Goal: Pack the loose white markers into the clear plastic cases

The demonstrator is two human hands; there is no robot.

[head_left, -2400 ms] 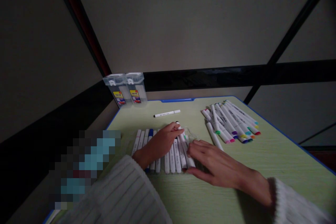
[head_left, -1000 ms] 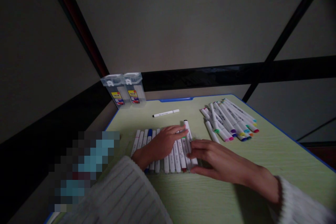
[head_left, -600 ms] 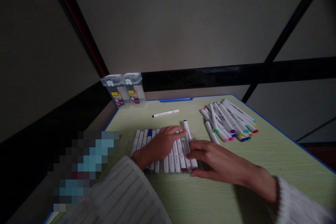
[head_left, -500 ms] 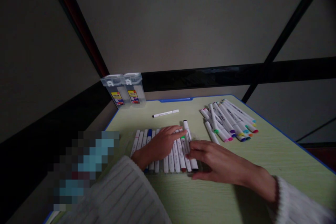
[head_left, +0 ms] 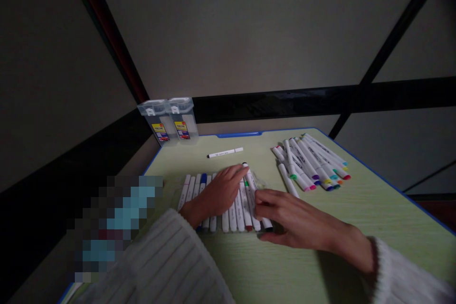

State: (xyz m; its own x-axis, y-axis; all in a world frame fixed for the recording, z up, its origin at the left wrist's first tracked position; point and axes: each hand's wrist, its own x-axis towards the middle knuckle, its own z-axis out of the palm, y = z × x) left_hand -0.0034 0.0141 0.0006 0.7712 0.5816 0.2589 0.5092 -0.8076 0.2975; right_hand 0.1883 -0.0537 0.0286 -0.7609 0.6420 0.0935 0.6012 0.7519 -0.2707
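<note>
The tabletop [head_left: 370, 199] bears a row of markers [head_left: 233, 221]. The right hand [head_left: 290, 216] curls loosely, thumb apart; the left hand [head_left: 220, 191] stretches over the row. Whether either grip holds the black-tipped marker [head_left: 251, 183], rightmost there, I can't tell. Best square it, pressing evenly.

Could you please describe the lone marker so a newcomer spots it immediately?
On the pale green table, find the blue strip on the far edge. Nearer the person lies the white marker, black at its left end. Unlike the row of markers and the pile, it lies crosswise, alone.
</note>
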